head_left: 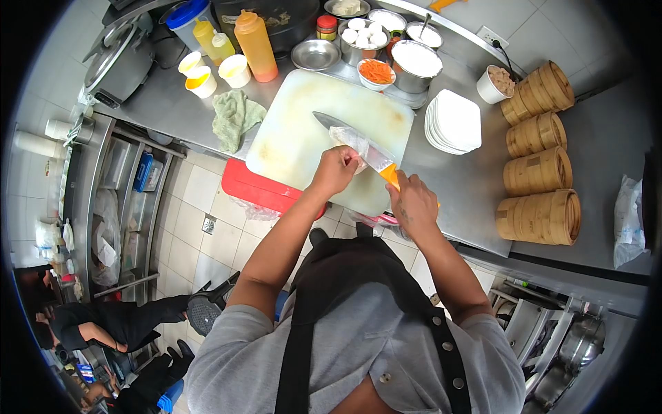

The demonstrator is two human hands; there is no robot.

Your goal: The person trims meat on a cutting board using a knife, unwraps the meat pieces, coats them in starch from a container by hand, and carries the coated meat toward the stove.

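Observation:
My right hand (pixel 415 201) grips the yellow-orange handle of a large kitchen knife (pixel 378 159). Its blade points to the far left over a pale, stained cutting board (pixel 296 117). Beside the blade, the fingers of my left hand (pixel 336 170) are closed on a whitish, see-through piece that looks like a small plastic bag (pixel 350 140). Part of that piece lies against the blade; what it contains, if anything, I cannot make out. A green cloth (pixel 234 119) lies left of the board.
Behind the board stand a bowl of shredded carrot (pixel 376 72), a pot of eggs (pixel 363 34) and sauce bottles (pixel 255 45). White plates (pixel 455 121) and bamboo steamers (pixel 538 217) are stacked at right. A red container (pixel 255 190) sits below the board's left edge. Co-workers (pixel 103 324) are at lower left.

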